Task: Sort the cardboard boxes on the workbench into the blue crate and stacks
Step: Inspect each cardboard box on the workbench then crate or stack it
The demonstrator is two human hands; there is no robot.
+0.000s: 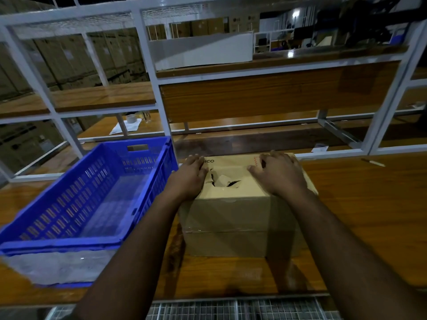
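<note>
Counter (360, 204): wood-grain top, carries everything below. A white metal frame (150, 65) with wooden shelves rises behind the cardboard box.

Blue crate (76, 192): slotted plastic walls, sits on the counter just left of the cardboard box, its right wall near the box's left side; I cannot tell whether they touch. Nothing visible inside it. A grey-white sheet hangs across the crate's near wall.

Cardboard box (233, 218): plain brown, stands upright on the counter, mid-counter, right of the crate. Its top has a torn, caved-in patch near the middle, pale paper showing in the hole. Dark printed letters at the far left of the top; red marks at the far right.

My left hand (189, 179): palm down on the box's top left edge, fingers straight and laid flat toward the far edge, gripping nothing.

My right hand (279, 174): palm down on the top right of the box, fingers spread and only lightly bent, pressing on the cardboard, closed round nothing.

Small items: white paper (126, 127) with a tape roll (131, 118) on it, on a lower surface behind the crate. A thin stick-like object (373, 162) lies on the counter well right of the box.
</note>
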